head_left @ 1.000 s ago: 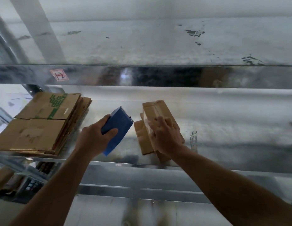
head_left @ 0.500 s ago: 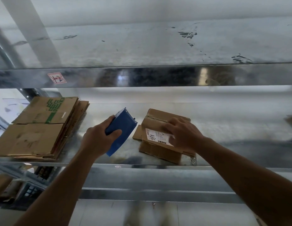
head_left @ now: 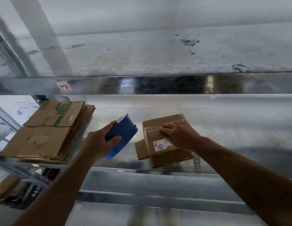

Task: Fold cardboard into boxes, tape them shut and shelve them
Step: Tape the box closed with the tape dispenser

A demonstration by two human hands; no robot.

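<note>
A small brown cardboard box (head_left: 160,128) with a white label stands on the metal shelf (head_left: 240,144), one flap sticking out at its lower left. My right hand (head_left: 179,136) lies on top of the box, fingers spread over its top seam and label. My left hand (head_left: 98,142) grips a blue tape dispenser (head_left: 122,136) just left of the box, held above the shelf and apart from the box.
A stack of flattened cardboard (head_left: 44,131) lies at the shelf's left end. An upper shelf beam (head_left: 158,85) with a small red-marked sticker (head_left: 63,86) runs across overhead. More cardboard and a dark object sit below at the lower left.
The box has been turned and set flat on the shelf, its label now facing me. My right hand shifted onto its top. The left hand with the dispenser stayed about where it was.
</note>
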